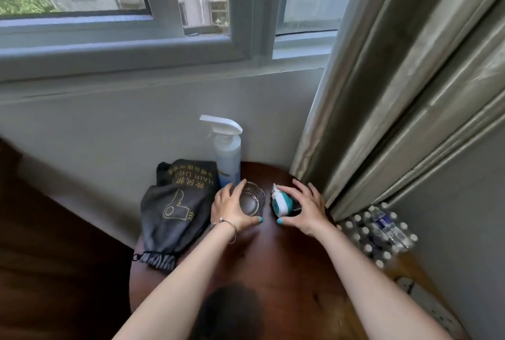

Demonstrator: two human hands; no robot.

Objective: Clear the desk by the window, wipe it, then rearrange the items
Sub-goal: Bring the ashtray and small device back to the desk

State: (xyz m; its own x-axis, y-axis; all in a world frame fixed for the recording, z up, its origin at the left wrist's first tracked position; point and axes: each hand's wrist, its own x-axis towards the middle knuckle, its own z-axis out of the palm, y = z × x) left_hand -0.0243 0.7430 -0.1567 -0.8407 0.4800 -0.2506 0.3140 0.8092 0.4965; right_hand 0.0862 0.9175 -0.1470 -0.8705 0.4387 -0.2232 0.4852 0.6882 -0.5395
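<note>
A round dark wooden desk (287,271) stands under the window. My left hand (229,210) curls around a clear glass bowl (252,199) near the desk's far side. My right hand (306,208) grips a small teal and white device (281,201) just right of the bowl. Behind the bowl a white and pale blue spray bottle (226,154) stands upright against the wall. A dark grey hair dryer bag (175,208) with yellow print lies on the desk's left part, hanging over the edge.
A grey-green curtain (396,93) hangs at the right, close to my right hand. A pack of water bottles (379,233) sits on the floor at the right. A white power strip (426,304) lies lower right. Dark furniture (54,257) fills the left.
</note>
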